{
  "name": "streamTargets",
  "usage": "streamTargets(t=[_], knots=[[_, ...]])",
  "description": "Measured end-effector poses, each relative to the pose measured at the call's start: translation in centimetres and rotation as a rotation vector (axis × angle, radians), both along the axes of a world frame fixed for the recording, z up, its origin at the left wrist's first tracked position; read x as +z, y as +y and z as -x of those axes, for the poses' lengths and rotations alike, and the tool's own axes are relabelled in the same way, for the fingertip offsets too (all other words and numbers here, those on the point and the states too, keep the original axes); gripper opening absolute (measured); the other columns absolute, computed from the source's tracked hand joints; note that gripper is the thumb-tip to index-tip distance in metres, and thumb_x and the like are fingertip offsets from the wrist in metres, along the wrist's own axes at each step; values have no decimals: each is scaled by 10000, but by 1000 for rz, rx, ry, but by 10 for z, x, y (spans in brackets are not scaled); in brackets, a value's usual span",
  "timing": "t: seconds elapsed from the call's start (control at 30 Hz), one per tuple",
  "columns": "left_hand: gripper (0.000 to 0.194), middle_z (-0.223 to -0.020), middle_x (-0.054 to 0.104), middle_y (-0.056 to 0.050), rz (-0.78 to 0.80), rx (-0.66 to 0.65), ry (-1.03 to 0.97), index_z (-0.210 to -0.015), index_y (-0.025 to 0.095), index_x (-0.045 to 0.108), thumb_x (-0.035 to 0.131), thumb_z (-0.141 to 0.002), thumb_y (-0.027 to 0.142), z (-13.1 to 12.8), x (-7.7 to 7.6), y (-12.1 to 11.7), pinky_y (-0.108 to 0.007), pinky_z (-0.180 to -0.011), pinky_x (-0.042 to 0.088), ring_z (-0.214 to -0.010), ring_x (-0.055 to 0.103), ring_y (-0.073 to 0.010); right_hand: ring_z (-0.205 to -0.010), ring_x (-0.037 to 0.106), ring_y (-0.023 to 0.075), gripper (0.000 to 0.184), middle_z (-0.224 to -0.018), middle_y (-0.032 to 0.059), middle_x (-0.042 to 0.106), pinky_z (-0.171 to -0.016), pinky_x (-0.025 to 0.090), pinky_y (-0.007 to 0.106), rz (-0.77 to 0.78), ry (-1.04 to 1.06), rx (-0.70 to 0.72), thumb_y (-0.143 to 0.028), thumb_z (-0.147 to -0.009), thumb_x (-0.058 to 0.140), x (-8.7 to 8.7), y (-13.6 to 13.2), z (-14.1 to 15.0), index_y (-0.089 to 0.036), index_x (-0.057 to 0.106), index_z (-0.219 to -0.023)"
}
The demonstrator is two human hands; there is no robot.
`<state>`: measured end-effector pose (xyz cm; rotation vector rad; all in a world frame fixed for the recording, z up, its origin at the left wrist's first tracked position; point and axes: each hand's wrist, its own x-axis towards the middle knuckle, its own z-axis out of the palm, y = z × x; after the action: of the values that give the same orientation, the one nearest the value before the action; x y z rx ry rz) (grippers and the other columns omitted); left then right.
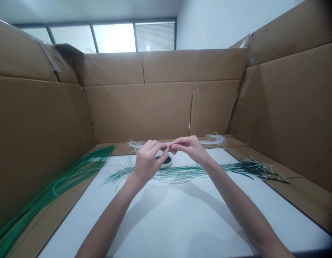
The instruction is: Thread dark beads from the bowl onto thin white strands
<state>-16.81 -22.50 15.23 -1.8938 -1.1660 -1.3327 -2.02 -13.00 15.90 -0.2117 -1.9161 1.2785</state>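
Observation:
My left hand [148,159] and my right hand [191,148] meet above the far part of the white board, fingertips almost touching. Both are closed in a pinch, thumb against fingers. A tiny dark piece [170,146] shows between the fingertips, too small to name. Just below them stands a small white bowl [168,165] of black bits, partly covered by my left hand. Nearer to me, a bundle of thin green strands [182,171] lies crosswise beneath my wrists. Its right end [251,168] carries darker, thicker pieces.
A large green strand bundle [71,179] runs along the left side on cardboard. White strands [215,139] lie behind my hands. Tall cardboard walls [139,111] enclose the white board [166,222] at the left, back and right. A few black specks dot the board near the bowl.

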Motion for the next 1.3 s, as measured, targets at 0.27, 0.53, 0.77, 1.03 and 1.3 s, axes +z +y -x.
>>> streamTargets(t=[0.27,0.53,0.77,1.03,1.3], knots=[[40,-687,628,-3,-20,-7,0,-785,166,612,573,-786,175,-1,0,0,-220,-602,425,-637,525,-105,-593,594,102,177,-668,37,666,-592,500,241,15,-17,19,-307,-739,635,1,-1,0,-145,705,-758],[43,-704,632,-7,-25,8,-13,-782,165,609,566,-787,163,0,-1,1,-227,-622,431,-649,535,-107,-632,610,116,203,-742,29,673,-654,506,280,-78,-67,13,-288,-712,661,1,-1,-5,-192,706,-886],[49,-703,633,-6,-13,5,-10,-790,166,612,564,-788,164,-1,-1,2,-227,-613,431,-647,536,-107,-610,596,111,141,-710,18,639,-594,484,252,-151,-16,-72,-269,-715,652,0,-6,-2,-184,703,-814],[42,-688,636,-3,-44,-14,-13,-776,167,612,577,-770,145,-2,1,0,-226,-607,436,-633,535,-106,-610,596,112,127,-687,13,650,-602,497,255,-93,55,-58,-257,-689,680,-1,-5,-2,-187,700,-793],[50,-682,633,-2,-38,-33,-13,-786,165,616,572,-773,144,-2,0,0,-226,-607,436,-632,536,-105,-611,593,111,144,-710,21,650,-597,491,258,-136,56,-67,-285,-693,674,0,-6,-3,-199,712,-802]])
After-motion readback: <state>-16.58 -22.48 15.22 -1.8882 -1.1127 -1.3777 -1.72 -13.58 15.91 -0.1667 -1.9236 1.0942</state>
